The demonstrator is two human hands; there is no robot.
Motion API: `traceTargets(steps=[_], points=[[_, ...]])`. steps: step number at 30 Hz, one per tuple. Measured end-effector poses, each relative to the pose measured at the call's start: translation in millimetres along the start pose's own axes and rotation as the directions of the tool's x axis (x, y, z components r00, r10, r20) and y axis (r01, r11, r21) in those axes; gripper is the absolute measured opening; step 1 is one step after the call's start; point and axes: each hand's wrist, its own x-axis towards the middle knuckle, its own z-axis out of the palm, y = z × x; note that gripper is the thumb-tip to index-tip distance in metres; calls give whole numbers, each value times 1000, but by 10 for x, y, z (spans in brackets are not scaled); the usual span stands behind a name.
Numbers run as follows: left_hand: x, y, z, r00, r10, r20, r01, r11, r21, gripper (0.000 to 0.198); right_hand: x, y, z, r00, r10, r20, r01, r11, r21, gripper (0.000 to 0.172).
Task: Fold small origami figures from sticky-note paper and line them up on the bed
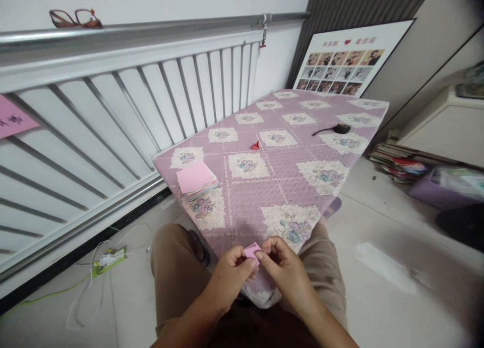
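A small folded piece of pink paper (251, 252) is held between both hands, over the near end of the cloth-covered table. My left hand (235, 271) pinches its left side between thumb and fingers. On its right edge, my right hand (282, 261) grips with thumb and forefinger. Farther up the cloth lies a stack of coloured paper sheets (196, 178), a pink one on top. Beyond it, near the table's middle, sits a small red folded-paper piece (255, 145).
A purple floral tablecloth (260, 191) covers the table, with a black object with a thin handle or cord (341, 129) at right. A white radiator (151, 96) runs along the left; glasses (75, 19) rest on the pipe above. On the floor lies a power strip (110, 260).
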Motion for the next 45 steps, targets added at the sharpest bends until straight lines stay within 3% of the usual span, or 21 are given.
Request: traceTargets(steps=[5, 8, 13, 18, 20, 23, 27, 33, 35, 38, 43, 45], points=[[-9, 92, -34, 999, 38, -8, -35, 972, 232, 13, 53, -31, -42, 980, 96, 175, -112, 990, 83, 29], [7, 88, -33, 996, 86, -16, -76, 947, 312, 12, 69, -48, -47, 979, 156, 134, -171, 979, 109, 29], [16, 68, -19, 999, 34, 14, -37, 948, 316, 17, 58, -35, 0, 970, 231, 82, -243, 950, 198, 32], [0, 15, -49, 967, 256, -2, -203, 769, 607, 22, 20, 42, 131, 936, 343, 82, -345, 839, 421, 38], [14, -22, -73, 973, 230, 11, -193, 787, 586, 20, 16, 78, 164, 935, 347, 77, -344, 832, 435, 39], [59, -65, -108, 991, 127, 31, -126, 871, 475, 12, 29, 116, 156, 950, 309, 36, -304, 895, 325, 38], [117, -82, -128, 994, 112, 17, -108, 887, 450, 9, 44, 131, 126, 963, 269, -15, -261, 945, 196, 39], [123, -181, -98, 992, 122, 16, -116, 884, 453, 16, 42, 236, 183, 915, 394, 89, -396, 832, 388, 39], [122, -257, -94, 1000, 28, -3, -24, 923, 385, 13, 64, 295, 151, 921, 377, 102, -389, 864, 320, 36], [143, -356, -130, 992, -114, 55, 91, 944, 316, 12, 110, 369, 47, 954, 280, 107, -293, 946, 135, 29], [279, -378, -234, 1000, 23, 6, -23, 892, 451, 19, 171, 429, -44, 962, 203, 181, -185, 977, -110, 21], [353, -365, -241, 998, 45, 39, -58, 867, 495, 18, 193, 447, -40, 968, 171, 185, -137, 974, -183, 19]])
